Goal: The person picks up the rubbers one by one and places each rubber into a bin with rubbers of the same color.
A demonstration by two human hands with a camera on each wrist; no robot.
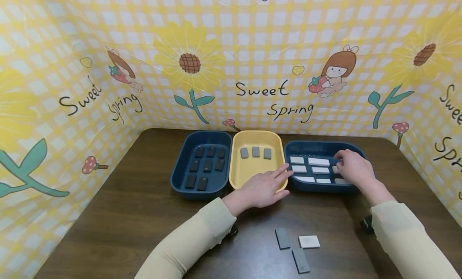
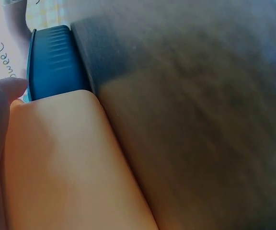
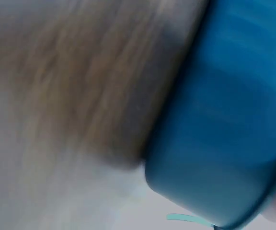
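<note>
My left hand (image 1: 265, 188) lies over the near right corner of the yellow tray (image 1: 236, 178), its fingers stretched toward the right-hand blue tray (image 1: 299, 186). Three small grey tiles (image 1: 256, 151) lie at the back of the yellow tray. My right hand (image 1: 353, 166) reaches into the right end of the right-hand blue tray with bent fingers. Rows of white tiles (image 1: 319, 162) lie there, and a greyish tile (image 1: 341, 181) is partly covered by the hand. Whether its fingertips pinch a tile is hidden. In the right wrist view only the tray's blue outer wall (image 3: 219, 120) shows clearly.
Another blue tray (image 1: 177, 178) with several black tiles (image 1: 207, 165) stands left of the yellow one. On the brown table (image 1: 126, 214) near me lie two grey tiles (image 1: 282, 238) and a white tile (image 1: 309, 241). A checked cloth (image 1: 223, 42) rises behind.
</note>
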